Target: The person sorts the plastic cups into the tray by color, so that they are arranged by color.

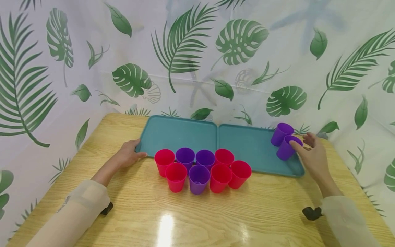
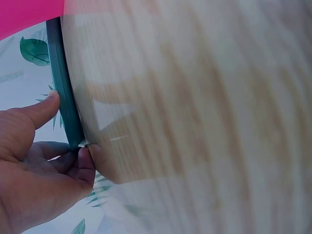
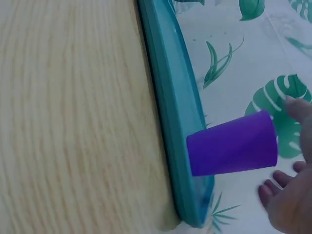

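Note:
At the left tray [image 1: 179,133], my left hand [image 1: 129,153] grips the near left corner. In the left wrist view the thumb lies against the teal wall [image 2: 63,83], with the other fingers curled at the corner. Two purple cups stand upright at the right end of the right tray [image 1: 256,147], a rear cup [image 1: 280,134] and a nearer cup [image 1: 287,150]. My right hand [image 1: 313,156] is beside the nearer cup, thumb and fingers spread. A gap separates fingers and purple cup [image 3: 234,146] in the right wrist view.
Before the trays, upright cups cluster on the wooden table [image 1: 129,212]: several red cups [image 1: 176,178] and three purple cups [image 1: 199,180]. A white leaf-printed cloth [image 1: 191,96] hangs behind the table. A pink-red edge [image 2: 29,14] crosses the left wrist view's top corner.

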`<state>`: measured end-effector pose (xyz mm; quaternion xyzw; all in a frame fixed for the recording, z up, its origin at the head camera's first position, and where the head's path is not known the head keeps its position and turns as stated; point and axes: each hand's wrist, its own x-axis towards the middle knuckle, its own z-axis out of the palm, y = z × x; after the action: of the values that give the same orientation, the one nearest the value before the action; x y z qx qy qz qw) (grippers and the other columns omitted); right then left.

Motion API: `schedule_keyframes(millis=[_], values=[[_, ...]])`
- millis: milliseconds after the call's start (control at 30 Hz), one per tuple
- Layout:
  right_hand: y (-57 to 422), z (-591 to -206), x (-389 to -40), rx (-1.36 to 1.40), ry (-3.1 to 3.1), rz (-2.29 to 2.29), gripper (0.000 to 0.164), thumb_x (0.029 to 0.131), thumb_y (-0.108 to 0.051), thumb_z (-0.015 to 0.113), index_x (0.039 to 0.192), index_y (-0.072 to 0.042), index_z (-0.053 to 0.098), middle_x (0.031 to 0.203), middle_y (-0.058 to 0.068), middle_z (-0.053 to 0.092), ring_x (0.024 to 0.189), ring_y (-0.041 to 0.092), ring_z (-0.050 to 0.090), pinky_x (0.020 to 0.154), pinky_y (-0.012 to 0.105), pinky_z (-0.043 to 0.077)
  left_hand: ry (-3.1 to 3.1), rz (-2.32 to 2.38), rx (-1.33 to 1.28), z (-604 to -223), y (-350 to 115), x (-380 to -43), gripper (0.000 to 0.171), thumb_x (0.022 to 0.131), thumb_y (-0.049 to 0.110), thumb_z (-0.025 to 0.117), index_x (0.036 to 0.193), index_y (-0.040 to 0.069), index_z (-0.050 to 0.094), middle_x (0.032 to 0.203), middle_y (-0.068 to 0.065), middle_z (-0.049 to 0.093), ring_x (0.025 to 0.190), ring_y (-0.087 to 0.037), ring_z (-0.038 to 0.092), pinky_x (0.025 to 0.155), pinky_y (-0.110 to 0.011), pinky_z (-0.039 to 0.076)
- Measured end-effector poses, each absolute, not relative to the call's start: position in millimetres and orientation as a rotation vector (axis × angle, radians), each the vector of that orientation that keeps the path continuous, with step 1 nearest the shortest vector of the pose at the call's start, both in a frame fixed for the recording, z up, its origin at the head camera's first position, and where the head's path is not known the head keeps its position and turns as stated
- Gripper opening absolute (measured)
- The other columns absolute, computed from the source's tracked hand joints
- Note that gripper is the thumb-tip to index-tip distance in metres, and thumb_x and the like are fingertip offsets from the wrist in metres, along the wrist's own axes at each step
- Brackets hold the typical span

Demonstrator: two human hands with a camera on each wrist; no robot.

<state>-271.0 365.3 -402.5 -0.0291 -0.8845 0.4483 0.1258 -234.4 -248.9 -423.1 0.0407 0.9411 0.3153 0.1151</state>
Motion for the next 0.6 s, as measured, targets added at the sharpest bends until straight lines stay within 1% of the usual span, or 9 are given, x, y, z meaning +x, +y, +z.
schedule_keyframes(millis=[67,133,200,233,300,467,600], values=[[360,-397,-269,-0.097,-2.420,1.303,0.076,0.099,-0.032,0.070,0.158,0.001,0.034,0.148,0.018,0.050,0.134,0.025,0.049,0.111,0.031,0.041,2.758,0.924,0.123,-423,-249,-235,0.077,0.106,0.021,0.061,0.153,-0.022,0.018,0.158,-0.042,0.022,0.148,-0.056,0.018,0.121,-0.061,0.021],[354,-392,-268,-0.082,-2.258,1.302,0.064,0.097,-0.022,0.072,0.151,0.000,0.046,0.136,0.005,0.058,0.123,0.013,0.054,0.104,0.022,0.043,2.755,0.924,0.124,-423,-249,-235,0.077,0.106,0.021,0.061,0.153,-0.022,0.018,0.158,-0.042,0.022,0.148,-0.056,0.017,0.121,-0.061,0.021],[348,-385,-267,-0.027,-2.125,1.304,0.054,0.094,-0.012,0.072,0.144,-0.001,0.055,0.125,-0.006,0.062,0.114,0.006,0.057,0.100,0.020,0.046,2.752,0.923,0.123,-423,-250,-235,0.077,0.106,0.021,0.061,0.153,-0.021,0.017,0.159,-0.041,0.021,0.148,-0.056,0.017,0.121,-0.061,0.021],[345,-382,-266,0.006,-2.075,1.306,0.050,0.093,-0.008,0.072,0.141,-0.001,0.058,0.121,-0.009,0.063,0.111,0.004,0.058,0.098,0.019,0.047,2.750,0.923,0.122,-423,-250,-235,0.077,0.106,0.021,0.061,0.153,-0.021,0.017,0.159,-0.041,0.021,0.148,-0.056,0.017,0.122,-0.061,0.020],[339,-374,-265,0.073,-2.014,1.328,0.046,0.092,-0.003,0.071,0.137,-0.001,0.061,0.117,-0.010,0.065,0.110,0.008,0.060,0.095,0.018,0.048,2.750,0.921,0.124,-423,-250,-235,0.077,0.106,0.021,0.060,0.153,-0.021,0.017,0.159,-0.041,0.021,0.148,-0.056,0.017,0.122,-0.061,0.020],[317,-359,-257,0.210,-1.999,1.480,0.045,0.092,0.004,0.069,0.136,-0.002,0.062,0.117,-0.004,0.068,0.112,0.016,0.062,0.093,0.017,0.049,2.756,0.919,0.137,-422,-250,-235,0.077,0.106,0.021,0.060,0.153,-0.022,0.017,0.158,-0.042,0.021,0.148,-0.057,0.017,0.122,-0.061,0.020],[299,-353,-252,0.299,-2.111,1.539,0.047,0.095,0.001,0.070,0.140,-0.003,0.058,0.120,-0.006,0.068,0.113,0.012,0.062,0.094,0.014,0.047,2.754,0.928,0.140,-423,-250,-235,0.077,0.106,0.021,0.060,0.153,-0.022,0.017,0.159,-0.042,0.021,0.148,-0.057,0.017,0.121,-0.061,0.020]])
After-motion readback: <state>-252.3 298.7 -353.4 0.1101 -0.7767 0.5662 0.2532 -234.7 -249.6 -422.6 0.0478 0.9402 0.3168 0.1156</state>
